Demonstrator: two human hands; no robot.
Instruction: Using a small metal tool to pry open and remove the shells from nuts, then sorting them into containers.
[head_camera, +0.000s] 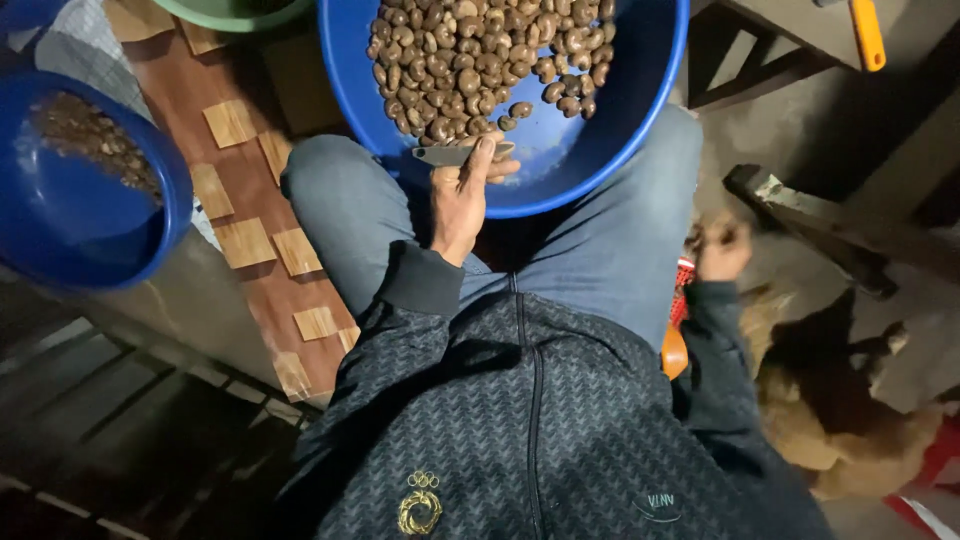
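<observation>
Left hand (462, 195): fingers grasp a knife (455, 154), pile just beyond the fingertips.
Nuts (480, 60): big pile unworked in blue basin (640, 110).
Right hand (720, 245): blurred, seemingly clenched, well apart from the basin.
Done: small heap in side bowl (150, 240).

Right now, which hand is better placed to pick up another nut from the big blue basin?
Probably the left hand: it rests on the blue basin beside the nuts, holding a small blade. The right hand is off to the side.

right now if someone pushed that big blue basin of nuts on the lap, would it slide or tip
The blue basin probably slides easily: smooth plastic resting on rounded knees. The nuts are heaped toward one side, so it may tilt that way. The left hand at its rim likely steadies it.
</observation>
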